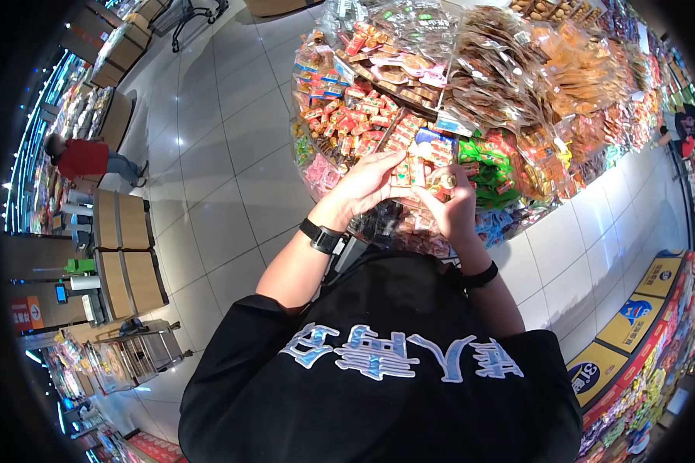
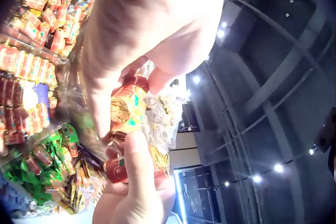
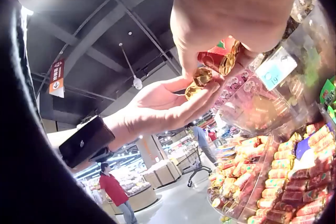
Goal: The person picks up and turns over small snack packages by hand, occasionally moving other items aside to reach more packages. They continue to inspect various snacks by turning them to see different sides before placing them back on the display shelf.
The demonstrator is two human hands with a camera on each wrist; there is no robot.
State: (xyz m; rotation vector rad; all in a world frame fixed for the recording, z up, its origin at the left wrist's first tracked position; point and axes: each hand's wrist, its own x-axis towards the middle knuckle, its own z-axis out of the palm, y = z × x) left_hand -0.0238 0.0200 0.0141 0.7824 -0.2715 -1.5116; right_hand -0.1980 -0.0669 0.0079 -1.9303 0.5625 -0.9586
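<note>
Close together over the candy display (image 1: 363, 116), both hands hold wrapped candies in red and gold foil. My left hand (image 1: 369, 185) has a candy (image 2: 128, 109) between its thumb and fingers. My right hand (image 1: 457, 204) pinches another candy (image 3: 215, 58) at its twisted gold end. In the left wrist view, the right thumb (image 2: 138, 169) lies right at the lower end of the left hand's candy, with a second red and gold candy (image 2: 160, 162) behind it. Fingers of the two hands overlap in the right wrist view, partly hiding the candies.
Clear dividers separate heaps of red-gold candies (image 3: 239, 166), green packets (image 1: 486, 166) and brown bagged snacks (image 1: 483, 77). A price card (image 3: 275, 69) stands on a divider. Tiled floor (image 1: 224, 170) surrounds the display. A person in red (image 1: 89, 158) stands at far left, with a shopping cart (image 1: 189, 19) beyond.
</note>
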